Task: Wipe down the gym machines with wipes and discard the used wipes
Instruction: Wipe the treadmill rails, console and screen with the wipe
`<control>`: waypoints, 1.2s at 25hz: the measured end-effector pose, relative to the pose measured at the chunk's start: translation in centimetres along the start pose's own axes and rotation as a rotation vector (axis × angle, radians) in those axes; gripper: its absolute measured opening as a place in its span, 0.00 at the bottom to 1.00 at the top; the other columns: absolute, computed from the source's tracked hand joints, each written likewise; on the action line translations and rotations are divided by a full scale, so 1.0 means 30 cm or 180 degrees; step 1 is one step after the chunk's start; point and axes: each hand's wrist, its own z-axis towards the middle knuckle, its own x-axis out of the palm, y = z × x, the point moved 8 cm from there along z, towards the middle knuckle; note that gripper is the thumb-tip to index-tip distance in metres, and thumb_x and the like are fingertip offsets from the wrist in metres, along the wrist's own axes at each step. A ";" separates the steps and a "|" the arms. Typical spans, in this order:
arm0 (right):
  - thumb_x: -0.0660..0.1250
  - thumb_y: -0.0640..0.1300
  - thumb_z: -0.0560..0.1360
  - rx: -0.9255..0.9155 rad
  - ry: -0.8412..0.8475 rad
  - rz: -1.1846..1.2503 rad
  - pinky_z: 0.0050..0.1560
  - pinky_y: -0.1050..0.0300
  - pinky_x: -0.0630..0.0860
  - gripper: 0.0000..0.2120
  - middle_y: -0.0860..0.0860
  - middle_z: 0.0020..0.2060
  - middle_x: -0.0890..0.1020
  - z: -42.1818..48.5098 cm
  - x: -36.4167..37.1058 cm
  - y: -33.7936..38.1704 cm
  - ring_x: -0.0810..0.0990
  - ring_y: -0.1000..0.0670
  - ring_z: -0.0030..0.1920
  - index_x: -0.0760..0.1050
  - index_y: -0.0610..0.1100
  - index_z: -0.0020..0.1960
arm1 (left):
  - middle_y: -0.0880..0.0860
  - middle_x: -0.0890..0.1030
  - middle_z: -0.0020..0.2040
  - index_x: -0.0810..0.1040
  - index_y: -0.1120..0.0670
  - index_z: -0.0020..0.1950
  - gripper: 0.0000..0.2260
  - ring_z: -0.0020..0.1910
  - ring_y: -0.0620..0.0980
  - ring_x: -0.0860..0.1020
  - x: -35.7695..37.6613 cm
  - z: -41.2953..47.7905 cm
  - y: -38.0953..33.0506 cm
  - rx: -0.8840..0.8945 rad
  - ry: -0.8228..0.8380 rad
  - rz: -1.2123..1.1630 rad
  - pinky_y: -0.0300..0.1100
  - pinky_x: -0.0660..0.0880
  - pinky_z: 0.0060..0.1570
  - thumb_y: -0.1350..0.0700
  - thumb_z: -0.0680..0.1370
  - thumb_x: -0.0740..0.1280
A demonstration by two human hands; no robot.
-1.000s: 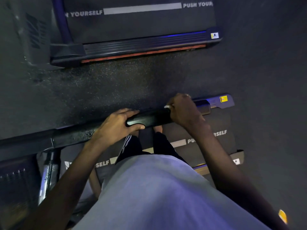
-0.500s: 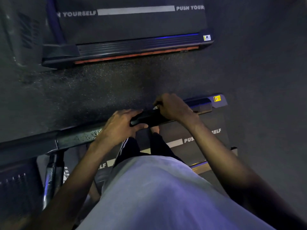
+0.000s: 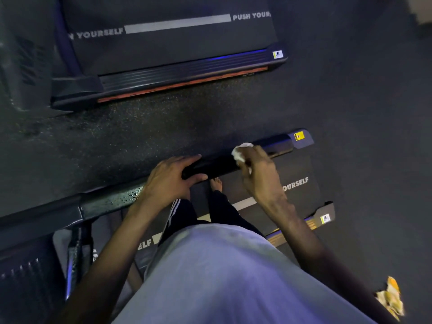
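Observation:
A black treadmill handrail [image 3: 217,164] runs across the middle of the head view, wet and speckled at its left part. My left hand [image 3: 170,178] grips the rail, thumb under and fingers over it. My right hand [image 3: 259,169] holds a crumpled white wipe [image 3: 240,153] against the rail's right end. The treadmill belt [image 3: 297,174] printed "YOURSELF" lies below, with my bare foot on it.
A second treadmill [image 3: 177,50] stands ahead across a strip of dark speckled floor [image 3: 145,127]. A crumpled yellow-white scrap [image 3: 390,298] lies on the floor at lower right. The machine's upright post [image 3: 74,256] is at lower left.
My right hand slid left along the rail, then back right, and turned so the white wipe now shows above its fingers. The left hand kept its grip.

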 end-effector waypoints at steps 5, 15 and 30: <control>0.67 0.35 0.78 -0.0040 -0.0389 0.0137 0.51 0.76 0.67 0.12 0.46 0.52 0.78 -0.014 -0.061 -0.098 0.77 0.54 0.49 0.81 0.43 0.58 | 0.47 0.77 0.67 0.72 0.45 0.72 0.25 0.65 0.47 0.76 0.010 -0.012 -0.030 0.0305 -0.0152 0.0045 0.43 0.71 0.64 0.42 0.77 0.69; 0.68 0.34 0.76 -0.0238 -0.0934 0.0503 0.53 0.58 0.73 0.10 0.42 0.49 0.80 -0.025 -0.105 -0.155 0.78 0.43 0.49 0.80 0.39 0.56 | 0.44 0.76 0.68 0.71 0.39 0.72 0.23 0.67 0.43 0.74 0.019 -0.025 -0.049 0.0241 -0.0120 0.0073 0.46 0.70 0.68 0.41 0.77 0.67; 0.66 0.35 0.78 0.0150 -0.1402 0.1832 0.54 0.50 0.77 0.06 0.48 0.52 0.74 -0.154 0.080 -0.194 0.77 0.49 0.49 0.75 0.40 0.54 | 0.44 0.76 0.68 0.71 0.30 0.67 0.20 0.67 0.40 0.73 0.034 -0.017 -0.045 -0.0446 -0.0043 -0.0196 0.45 0.65 0.73 0.42 0.76 0.69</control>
